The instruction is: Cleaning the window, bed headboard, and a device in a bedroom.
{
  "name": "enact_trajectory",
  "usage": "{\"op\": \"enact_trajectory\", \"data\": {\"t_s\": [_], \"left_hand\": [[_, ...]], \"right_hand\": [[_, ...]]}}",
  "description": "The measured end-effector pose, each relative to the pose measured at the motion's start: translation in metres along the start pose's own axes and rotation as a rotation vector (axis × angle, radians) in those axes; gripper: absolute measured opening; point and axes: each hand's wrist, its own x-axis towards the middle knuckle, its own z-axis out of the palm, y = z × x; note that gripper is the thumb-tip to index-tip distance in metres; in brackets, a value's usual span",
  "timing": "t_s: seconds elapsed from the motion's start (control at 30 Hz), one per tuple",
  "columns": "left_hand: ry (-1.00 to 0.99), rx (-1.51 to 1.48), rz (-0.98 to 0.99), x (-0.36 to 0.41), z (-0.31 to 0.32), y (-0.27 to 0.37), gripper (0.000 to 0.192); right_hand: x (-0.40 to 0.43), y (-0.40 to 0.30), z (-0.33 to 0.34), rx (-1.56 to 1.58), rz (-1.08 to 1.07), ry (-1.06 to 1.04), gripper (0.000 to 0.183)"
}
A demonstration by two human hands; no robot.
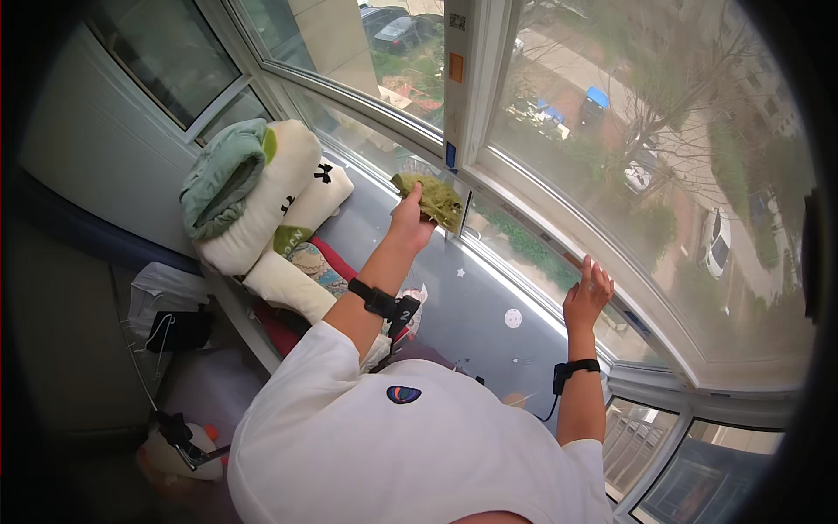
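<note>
My left hand grips a crumpled olive-green cloth, thumb on top. The cloth is beside the foot of the upright white window post, over the low glass; whether it touches the frame I cannot tell. To the right, my right hand holds nothing, its fingers a little apart. Its fingertips are at the horizontal window rail and seem to rest on it. Above that rail is a large, hazy window pane. Dark straps circle both my forearms.
A grey sill pad printed with stars and planets runs below the glass. Cream plush cushions with black bows and a sage-green fabric piece are piled at the left. Lower left are a plastic bag and wire hangers.
</note>
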Motion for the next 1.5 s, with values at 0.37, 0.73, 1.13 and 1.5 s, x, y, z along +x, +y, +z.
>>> {"op": "enact_trajectory", "data": {"t_s": [0.37, 0.73, 1.13, 1.5], "left_hand": [[0.212, 0.111, 0.351, -0.117, -0.022, 0.065, 0.044], [0.266, -0.034, 0.377, -0.122, -0.03, 0.092, 0.05], [-0.016, -0.108, 0.134, 0.131, 0.052, 0.069, 0.051], [-0.644, 1.128, 1.056, 0.109, 0.084, 0.058, 0.063]], "right_hand": [[-0.004, 0.048, 0.015, 0.102, -0.266, 0.085, 0.067], [0.003, 0.014, 0.036, 0.083, -0.073, 0.208, 0.061], [0.004, 0.01, 0.041, -0.119, -0.054, 0.235, 0.063], [0.003, -0.006, 0.033, -0.192, 0.03, 0.175, 0.066]]}}
